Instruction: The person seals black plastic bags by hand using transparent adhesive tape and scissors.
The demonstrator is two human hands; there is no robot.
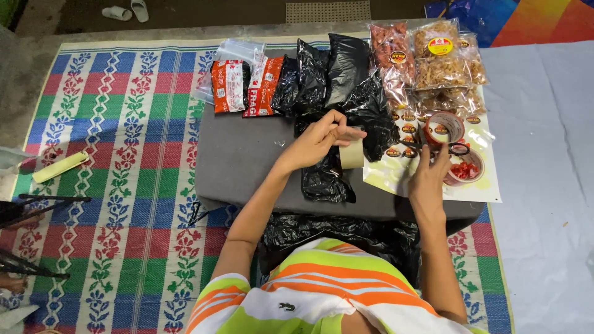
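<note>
Already several black-wrapped parcels (328, 74) lie finished at the far edge of my grey bench (241, 161); one black parcel (325, 179) near me looks unsealed. My left hand (318, 139) pinches a roll of beige packing tape (351, 153) over it, while my right hand (430, 176) reaches for the black-handled scissors (442, 147), fingers loosely spread, holding nothing.

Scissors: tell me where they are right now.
In the head view, the scissors lie right of centre on the sticker sheet, under the right hand fingertips, beside the tape rolls and below the snack bags.
</note>
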